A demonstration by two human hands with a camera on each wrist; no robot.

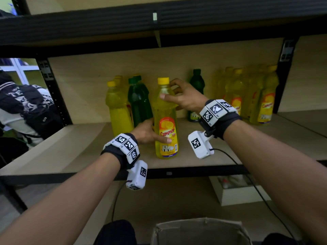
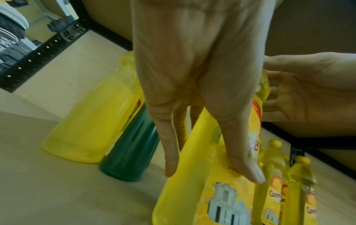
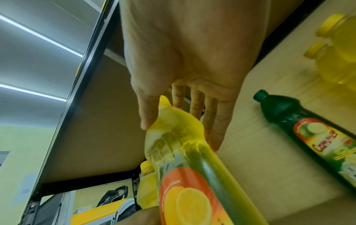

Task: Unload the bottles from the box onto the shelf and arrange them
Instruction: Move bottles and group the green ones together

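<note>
A yellow bottle [image 1: 166, 121] with an orange label stands upright on the wooden shelf [image 1: 70, 152], near its front edge. My left hand [image 1: 154, 134] holds its lower body, thumb across the label and fingers behind [image 2: 212, 175]. My right hand [image 1: 167, 91] holds the bottle's shoulder just under the yellow cap, thumb in front and fingers behind [image 3: 181, 135]. The cardboard box [image 1: 201, 230] sits open below me; its inside is mostly out of view.
Yellow bottles [image 1: 118, 110] and a green bottle [image 1: 139, 101] stand just left of the held one. Another green bottle [image 1: 196, 96] and several yellow bottles [image 1: 247, 96] stand at the back right. A white box [image 1: 235, 191] lies on the lower shelf. A person with a backpack [image 1: 26, 106] is at left.
</note>
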